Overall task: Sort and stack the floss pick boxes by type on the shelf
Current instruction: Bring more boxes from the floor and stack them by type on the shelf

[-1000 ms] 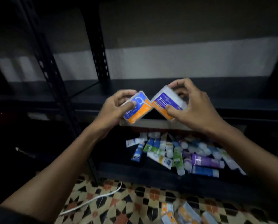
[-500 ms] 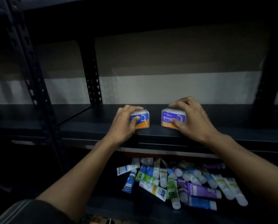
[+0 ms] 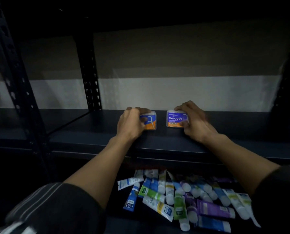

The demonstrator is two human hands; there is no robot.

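Two floss pick boxes stand on the dark shelf (image 3: 157, 142), side by side with a clear gap between them, about midway between its front edge and the wall behind. The left hand (image 3: 130, 124) wraps the left box (image 3: 150, 120), fingers curled over its top and its outer side, so that grip is closed on the box. The right hand (image 3: 194, 122) does the same with the right box (image 3: 175, 119), fingers on top and thumb low at the front corner, also a closed grip. Both boxes show blue and orange labels facing the person. The right one reads "Smooth", while the left hand covers much of the other label.

That hidden label is the first risk. The two look alike, but in light this dim a different type could pass for the same one, and the sort would be wrong from its first pair.

The second risk is in the release. Each box appears to stand on a narrow face, and they look light. A finger dragging off the top could tip one forward or knock it into its neighbour.

If one is to go on top of the other, the clear plastic looks slick, and an off-centre placement could let it slide off.

A box that falls off the front could drop among the loose tubes (image 3: 183, 196) heaped on the lower shelf (image 3: 124, 223).
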